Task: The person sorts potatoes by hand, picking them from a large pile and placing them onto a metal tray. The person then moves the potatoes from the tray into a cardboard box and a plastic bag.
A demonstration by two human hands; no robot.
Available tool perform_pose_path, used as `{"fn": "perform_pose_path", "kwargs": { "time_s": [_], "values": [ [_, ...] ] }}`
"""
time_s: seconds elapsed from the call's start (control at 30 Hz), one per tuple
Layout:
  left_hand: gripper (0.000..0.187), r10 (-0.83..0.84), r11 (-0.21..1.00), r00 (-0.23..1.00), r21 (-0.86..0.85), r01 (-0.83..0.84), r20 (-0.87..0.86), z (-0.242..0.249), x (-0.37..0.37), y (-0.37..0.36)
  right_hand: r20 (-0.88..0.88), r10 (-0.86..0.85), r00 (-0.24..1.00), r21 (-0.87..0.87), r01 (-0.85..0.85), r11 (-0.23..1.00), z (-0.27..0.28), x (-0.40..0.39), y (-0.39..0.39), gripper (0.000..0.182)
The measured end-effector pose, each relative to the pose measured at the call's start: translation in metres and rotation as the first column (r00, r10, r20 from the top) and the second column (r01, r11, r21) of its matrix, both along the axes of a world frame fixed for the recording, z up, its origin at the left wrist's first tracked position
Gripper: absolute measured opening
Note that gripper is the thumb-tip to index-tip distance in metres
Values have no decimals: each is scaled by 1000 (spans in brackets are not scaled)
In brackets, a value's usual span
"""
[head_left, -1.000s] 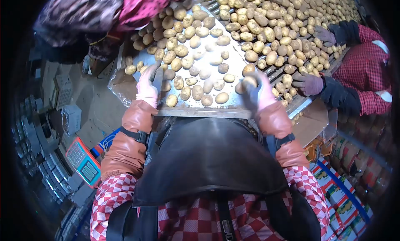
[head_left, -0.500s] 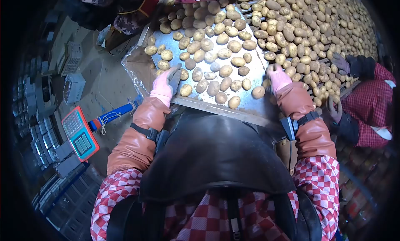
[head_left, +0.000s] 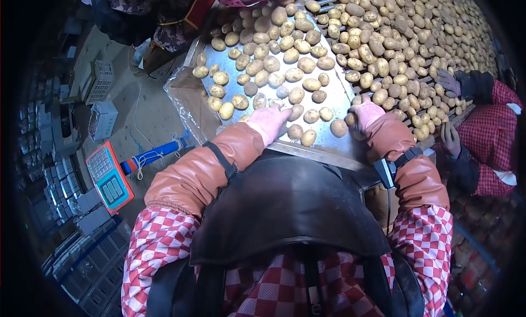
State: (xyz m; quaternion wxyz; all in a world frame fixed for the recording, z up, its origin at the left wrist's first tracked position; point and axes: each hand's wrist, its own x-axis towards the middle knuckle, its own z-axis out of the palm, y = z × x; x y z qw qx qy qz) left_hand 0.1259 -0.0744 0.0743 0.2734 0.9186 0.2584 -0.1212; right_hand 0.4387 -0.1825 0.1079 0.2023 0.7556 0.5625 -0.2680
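Note:
My left hand (head_left: pixel 272 121), in a pink glove with a grey palm, is low over the front of a sloping metal tray (head_left: pixel 337 142). Its fingers curl down around a potato (head_left: pixel 282 130), which it partly hides. At the tray's right edge, my right hand (head_left: pixel 368 113) in the same kind of glove is closed, fingers bent inward. What it holds, if anything, is hidden under it. A potato (head_left: pixel 339 127) lies just left of it, and another potato (head_left: pixel 350 119) is by its fingers. Several more potatoes (head_left: pixel 294 74) are spread across the tray.
A large heap of potatoes (head_left: pixel 405 49) lies on bars at the right. A co-worker's gloved hands (head_left: pixel 450 139) work there, and another person (head_left: pixel 181 16) stands beyond the tray. A scale display (head_left: pixel 109 177) on a blue post and a crate (head_left: pixel 100 81) are at the left.
My left hand has moved right from the tray's left side to its front middle. My right hand has come slightly down and closer to the body. Some potatoes at the front left have shifted.

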Motion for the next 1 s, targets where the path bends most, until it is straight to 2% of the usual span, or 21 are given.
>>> {"fn": "perform_pose_path", "kwargs": {
  "time_s": [0.07, 0.13, 0.17, 0.2, 0.23, 0.27, 0.3, 0.4, 0.47, 0.53, 0.6, 0.67, 0.7, 0.73, 0.8, 0.83, 0.87, 0.9, 0.93, 0.97, 1.0],
  "values": [
    [42, 39, 999, 998, 26, -40, 57, 5, -2, 7, -75, 10, 997, 83, -4, 997, 15, -1, -12, 44],
    [36, 176, 977, 983, -113, -181, -57, 24, 5, 24, -352, -140, 925, 372, 276, 886, -3, 10, -34, 59],
    [30, 288, 958, 947, -40, -286, 144, 32, 4, 29, -681, -494, 541, 82, 727, 682, 30, -9, -38, 62],
    [27, 394, 918, 912, -100, -384, 115, 32, 14, 49, -857, -446, 259, -22, 845, 534, 23, -8, -58, 58],
    [23, 385, 894, 871, 109, -434, 307, 26, 22, 67, -888, -444, 118, -97, 897, 432, 36, -14, -71, 58],
    [31, 323, 892, 926, 265, -366, 193, 21, 36, 91, -905, -426, -23, -177, 929, 325, 51, -20, -86, 58],
    [40, 298, 847, 911, 362, -390, 285, -1, 43, 109, -920, -371, 126, 14, 957, 289, 42, -22, -108, 56],
    [59, 420, 863, 907, 301, -405, 17, 6, 72, 105, -868, -494, -47, -66, 998, 21, 68, -21, -162, 52],
    [59, 159, 954, 986, 249, -166, 46, 1, 58, 101, -867, -461, 190, 225, 974, -23, 31, 4, -240, 50],
    [51, -35, 995, 999, 95, 35, -1, -4, 35, 104, -799, -600, 47, 174, 972, -156, 33, 14, -290, 53],
    [36, -79, 995, 992, 69, 72, 94, 8, 13, 93, -710, -701, 71, 223, 966, -128, 18, 17, -322, 55],
    [29, 42, 990, 980, 121, -66, 197, 14, 8, 77, -13, -906, 423, 658, 686, 311, 25, -5, -299, 51],
    [22, 167, 964, 943, 154, -218, 289, 16, 0, 69, -168, -858, 485, 697, 674, 244, 27, -13, -278, 47],
    [23, 81, 972, 922, 174, -156, 378, 9, -8, 61, -751, -617, 236, 457, 860, -228, -15, -11, -273, 44],
    [21, -86, 989, 954, -87, 115, 287, 36, -5, 33, -913, -366, -178, -89, 965, -248, -29, -30, -223, 33],
    [22, -210, 972, 964, -76, 224, 165, 32, -7, 23, -854, -519, 35, -5, 997, 76, -16, -49, -189, 30],
    [24, -328, 941, 944, -78, 330, 39, 24, -10, 17, -773, -623, 118, -75, 959, 275, -7, -63, -154, 33],
    [28, -328, 945, 945, -25, 328, -10, 18, -13, 13, -618, -597, 512, 160, 825, 542, -6, -71, -125, 38],
    [28, -315, 949, 949, -20, 315, -5, 15, -13, 9, -556, -678, 482, 56, 835, 547, -13, -78, -99, 42],
    [30, -290, 957, 956, 0, 291, -43, 12, -10, 4, -457, -638, 619, 198, 771, 606, -23, -87, -78, 43],
    [32, -258, 965, 962, 21, 261, -87, 11, -9, 0, -406, -716, 567, 156, 815, 557, -18, -93, -50, 46]
  ]
}}
